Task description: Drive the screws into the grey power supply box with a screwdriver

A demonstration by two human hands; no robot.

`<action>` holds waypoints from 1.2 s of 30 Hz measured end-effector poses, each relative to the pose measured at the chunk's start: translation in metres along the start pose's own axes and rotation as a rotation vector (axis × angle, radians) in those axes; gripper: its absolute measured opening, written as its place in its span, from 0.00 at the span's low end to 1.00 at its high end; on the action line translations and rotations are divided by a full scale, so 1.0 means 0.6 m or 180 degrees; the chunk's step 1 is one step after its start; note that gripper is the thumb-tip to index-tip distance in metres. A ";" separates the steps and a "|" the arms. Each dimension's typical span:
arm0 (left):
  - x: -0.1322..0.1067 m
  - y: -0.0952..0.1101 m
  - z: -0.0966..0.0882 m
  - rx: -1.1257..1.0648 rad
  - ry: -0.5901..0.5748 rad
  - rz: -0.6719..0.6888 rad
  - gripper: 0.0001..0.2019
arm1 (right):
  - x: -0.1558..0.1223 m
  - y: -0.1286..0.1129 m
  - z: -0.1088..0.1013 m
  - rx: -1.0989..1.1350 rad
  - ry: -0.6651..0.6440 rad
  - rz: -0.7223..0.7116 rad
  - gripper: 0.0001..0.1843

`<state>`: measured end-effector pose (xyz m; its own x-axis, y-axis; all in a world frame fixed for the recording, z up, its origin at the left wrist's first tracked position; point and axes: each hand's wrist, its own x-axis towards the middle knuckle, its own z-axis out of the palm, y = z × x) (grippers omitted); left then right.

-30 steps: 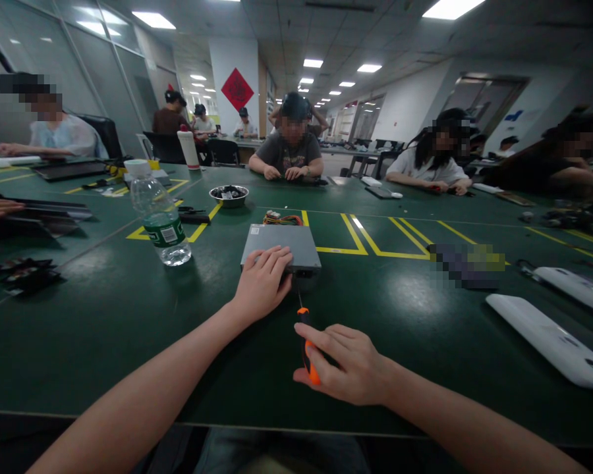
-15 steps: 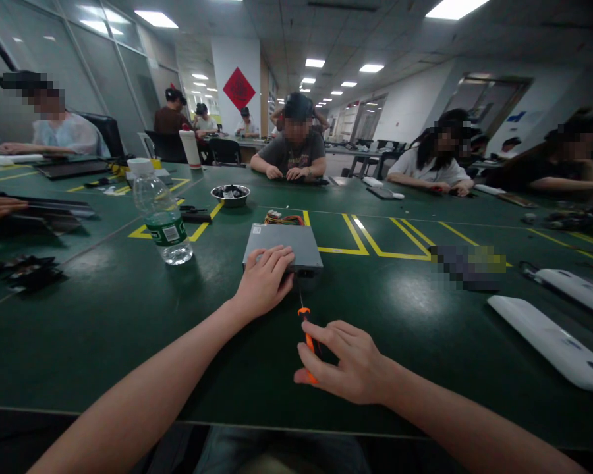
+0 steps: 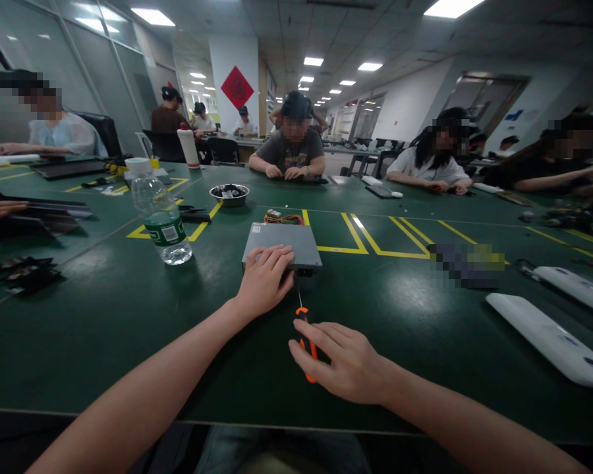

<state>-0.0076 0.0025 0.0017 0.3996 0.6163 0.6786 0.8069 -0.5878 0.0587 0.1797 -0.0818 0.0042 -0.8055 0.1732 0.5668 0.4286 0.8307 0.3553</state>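
A flat grey metal box with coloured wires at its far end lies on the green table in front of me. My left hand rests on the box's near edge, fingers curled over it. My right hand is closed around the handle of an orange and black screwdriver. Its thin shaft points at the near face of the box.
A clear water bottle stands left of the box. A metal bowl of small parts sits behind it. White oblong housings lie at the right. Dark parts lie at the left. Other people sit around the table.
My right hand has turned on the screwdriver handle, the fingers shifting over it. My left hand and the box have stayed in place.
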 end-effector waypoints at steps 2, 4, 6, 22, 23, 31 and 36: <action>0.000 0.001 -0.001 0.0000 0.0002 0.0016 0.13 | -0.001 0.002 0.001 -0.0080 0.0021 -0.0010 0.12; 0.000 0.002 -0.001 0.0004 -0.0019 0.0058 0.14 | -0.002 0.005 0.001 -0.0129 0.0046 -0.0023 0.11; 0.001 0.002 -0.001 0.0014 -0.0055 0.0094 0.14 | -0.002 0.007 0.000 -0.0154 0.0055 -0.0034 0.11; 0.022 0.004 0.027 -0.0050 -0.0206 0.0212 0.16 | -0.033 0.045 -0.006 -0.0062 0.0463 0.0107 0.08; 0.024 0.005 0.028 -0.0052 -0.0203 0.0209 0.16 | -0.034 0.045 -0.006 -0.0058 0.0411 0.0092 0.08; 0.039 0.013 0.041 -0.0009 -0.0109 0.0168 0.15 | -0.031 0.046 -0.006 -0.0299 0.0129 0.0042 0.09; 0.041 0.010 0.045 -0.0036 -0.0090 0.0189 0.15 | -0.020 0.064 -0.013 -0.0460 0.0474 0.0202 0.07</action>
<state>0.0188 0.0287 -0.0011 0.4589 0.5945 0.6603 0.7765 -0.6296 0.0272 0.2092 -0.0559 0.0169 -0.7102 0.1337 0.6912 0.5393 0.7344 0.4121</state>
